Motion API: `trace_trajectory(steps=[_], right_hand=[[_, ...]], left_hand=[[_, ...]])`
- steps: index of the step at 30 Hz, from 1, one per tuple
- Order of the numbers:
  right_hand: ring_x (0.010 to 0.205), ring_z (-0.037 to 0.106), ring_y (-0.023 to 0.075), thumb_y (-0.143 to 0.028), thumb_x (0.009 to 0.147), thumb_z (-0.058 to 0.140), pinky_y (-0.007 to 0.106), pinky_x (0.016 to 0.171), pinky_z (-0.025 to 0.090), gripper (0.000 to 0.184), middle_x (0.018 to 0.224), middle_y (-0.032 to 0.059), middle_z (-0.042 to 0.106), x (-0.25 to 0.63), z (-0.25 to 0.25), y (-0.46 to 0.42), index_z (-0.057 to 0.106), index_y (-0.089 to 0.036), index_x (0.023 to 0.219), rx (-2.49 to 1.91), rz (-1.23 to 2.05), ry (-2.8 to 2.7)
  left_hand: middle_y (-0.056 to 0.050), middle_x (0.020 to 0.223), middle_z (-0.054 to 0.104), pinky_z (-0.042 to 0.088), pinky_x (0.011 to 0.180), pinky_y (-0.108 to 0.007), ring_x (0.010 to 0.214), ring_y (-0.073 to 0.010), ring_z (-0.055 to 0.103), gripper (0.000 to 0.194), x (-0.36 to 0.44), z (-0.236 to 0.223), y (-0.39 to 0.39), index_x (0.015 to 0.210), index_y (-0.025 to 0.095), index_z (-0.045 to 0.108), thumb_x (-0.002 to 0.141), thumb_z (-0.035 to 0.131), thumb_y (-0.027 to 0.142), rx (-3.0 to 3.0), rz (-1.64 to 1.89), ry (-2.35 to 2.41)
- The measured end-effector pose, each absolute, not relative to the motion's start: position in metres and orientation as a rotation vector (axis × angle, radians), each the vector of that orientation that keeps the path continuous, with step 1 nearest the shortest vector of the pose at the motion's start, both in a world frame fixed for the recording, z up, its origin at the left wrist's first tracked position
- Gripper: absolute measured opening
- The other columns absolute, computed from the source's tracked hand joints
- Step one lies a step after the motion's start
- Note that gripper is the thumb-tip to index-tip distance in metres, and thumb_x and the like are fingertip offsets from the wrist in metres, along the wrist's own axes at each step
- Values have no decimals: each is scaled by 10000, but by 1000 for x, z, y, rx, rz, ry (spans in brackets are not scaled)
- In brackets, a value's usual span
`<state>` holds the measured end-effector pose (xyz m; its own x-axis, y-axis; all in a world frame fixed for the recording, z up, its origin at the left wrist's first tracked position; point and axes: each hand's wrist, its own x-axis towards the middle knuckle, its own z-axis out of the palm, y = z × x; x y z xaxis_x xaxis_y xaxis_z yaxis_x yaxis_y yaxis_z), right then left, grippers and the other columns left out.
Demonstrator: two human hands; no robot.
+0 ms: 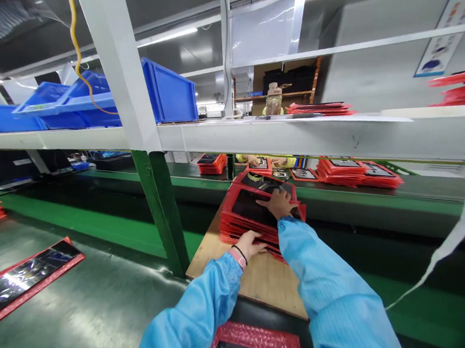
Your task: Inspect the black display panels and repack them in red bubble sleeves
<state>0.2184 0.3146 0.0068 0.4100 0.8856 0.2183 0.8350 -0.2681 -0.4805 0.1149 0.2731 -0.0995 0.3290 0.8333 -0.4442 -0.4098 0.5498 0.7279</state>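
A stack of red trays (240,224), each with a dark panel inside, sits on a brown wooden board (266,281) in front of me. My right hand (279,203) lies flat on the top tray, fingers spread. At the stack's near edge my left hand (250,243) has its fingers curled under the trays. Both arms wear light blue sleeves. Another red tray (257,339) with a dark panel lies just below my arms at the bottom edge.
A green post (161,211) stands left of the board. A long red tray (14,283) lies on the green mat at left. More red tray stacks (357,173) and a co-worker's hands (263,160) are across the belt. Blue bins (158,96) sit on the shelf above.
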Motion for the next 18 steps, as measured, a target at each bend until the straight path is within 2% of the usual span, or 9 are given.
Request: trace_trajectory(steps=[4, 7, 9, 11, 12, 14, 16, 18], right_hand=[[1122, 557, 260, -348, 905, 582, 493, 918, 477, 385, 1305, 103, 526, 221, 18, 280, 531, -183, 1248, -1988, 48, -1546], [1076, 584, 237, -336, 901, 586, 459, 899, 487, 335, 1243, 94, 574, 243, 23, 220, 564, -171, 1192, -1826, 80, -1666], [979, 628, 202, -293, 873, 584, 356, 852, 500, 258, 1090, 68, 663, 265, 13, 158, 611, -168, 1096, -1753, 153, -1740], [808, 664, 183, -340, 871, 517, 286, 712, 510, 207, 868, 25, 709, 285, -13, 85, 640, -206, 970, -1739, 262, -1791], [698, 663, 185, -356, 857, 500, 281, 636, 502, 203, 749, 11, 701, 293, -32, 47, 642, -214, 887, -1763, 311, -1798], [509, 612, 193, -366, 814, 500, 282, 508, 436, 183, 537, -13, 626, 299, -76, -23, 620, -234, 775, -1922, 432, -1814], [505, 638, 252, -376, 788, 504, 302, 478, 387, 204, 539, 24, 652, 293, -121, -75, 626, -230, 863, -2266, 481, -1688], [602, 678, 307, -392, 786, 491, 330, 522, 397, 264, 644, 88, 700, 281, -156, -106, 613, -203, 923, -2362, 515, -1669]], left_hand=[[-90, 1139, 594, 545, 789, -389, 948, -203, 614, 316, 91, -91, 263, 1166, 144, 560, 904, 573, 321, 671, 729, 970], [-74, 1052, 622, 552, 743, -353, 872, -174, 627, 261, 59, -87, 232, 1097, 129, 585, 906, 572, 307, 791, 659, 968], [-47, 921, 645, 548, 685, -314, 768, -146, 632, 197, 31, -88, 200, 998, 116, 607, 893, 594, 283, 883, 627, 957], [3, 671, 619, 492, 546, -236, 576, -115, 593, 155, 1, -94, 160, 835, 113, 608, 809, 686, 244, 967, 638, 964], [28, 558, 572, 437, 466, -209, 478, -100, 542, 204, -14, -98, 138, 752, 121, 588, 754, 735, 262, 997, 649, 968], [48, 465, 521, 358, 386, -193, 383, -82, 465, 310, -40, -109, 95, 669, 142, 545, 667, 787, 336, 1033, 649, 970], [38, 481, 526, 377, 386, -204, 408, -100, 497, 369, -56, -123, 54, 654, 144, 539, 594, 816, 380, 1034, 614, 968], [27, 533, 544, 430, 432, -226, 462, -113, 533, 367, -64, -137, 20, 689, 135, 561, 570, 819, 367, 976, 573, 959]])
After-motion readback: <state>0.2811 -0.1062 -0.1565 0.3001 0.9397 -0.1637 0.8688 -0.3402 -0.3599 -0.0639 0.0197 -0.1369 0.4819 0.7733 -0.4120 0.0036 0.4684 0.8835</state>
